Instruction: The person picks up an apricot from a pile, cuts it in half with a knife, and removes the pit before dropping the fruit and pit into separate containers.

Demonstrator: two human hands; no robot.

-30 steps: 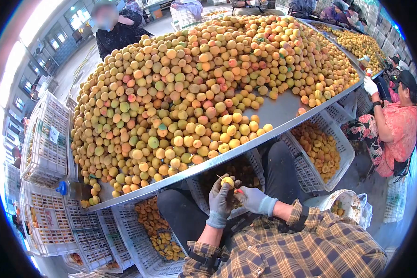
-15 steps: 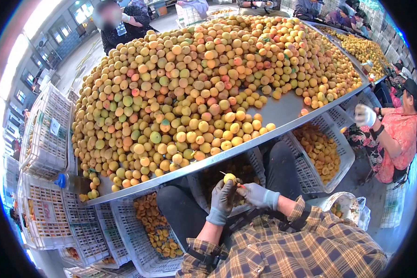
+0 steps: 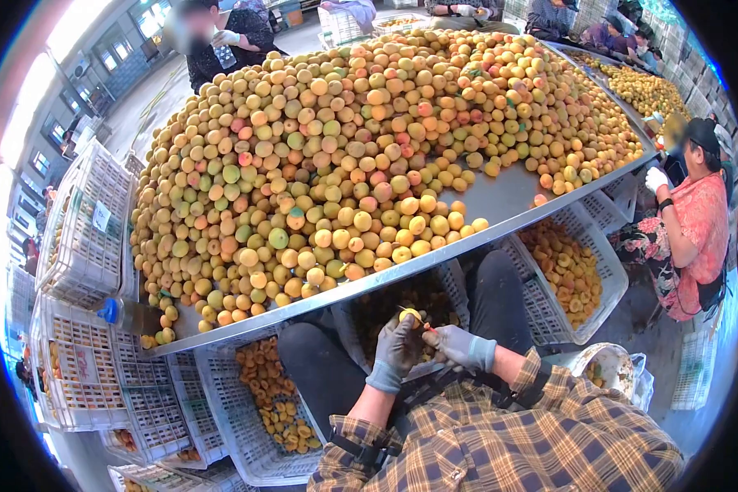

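Observation:
My left hand (image 3: 394,351), in a dark-stained grey glove, is closed around a yellow apricot (image 3: 411,314), whose upper part shows above the fingers. Just to the right, my right hand (image 3: 465,348), also gloved, has its fingers closed on a small knife (image 3: 427,326). Only a bit of its red handle shows clearly; the blade is hard to make out against the fruit. Both hands are over a dark-looking crate (image 3: 361,316) between my knees. In front of them, a big heap of whole apricots (image 3: 303,172) covers much of the metal table (image 3: 507,195).
Crates of cut apricots stand by my left leg (image 3: 246,439) and right leg (image 3: 615,283). A white bucket (image 3: 627,369) is at my right. Stacked crates (image 3: 78,361) and a blue-capped jar (image 3: 135,316) are at left. A co-worker (image 3: 697,221) sits at right; another person (image 3: 225,41) is across the table.
My right hand has drawn slightly away from the apricot, and the blade no longer sticks out as plainly on its left. The co-worker at right has turned, their gloved hand now nearer the table.

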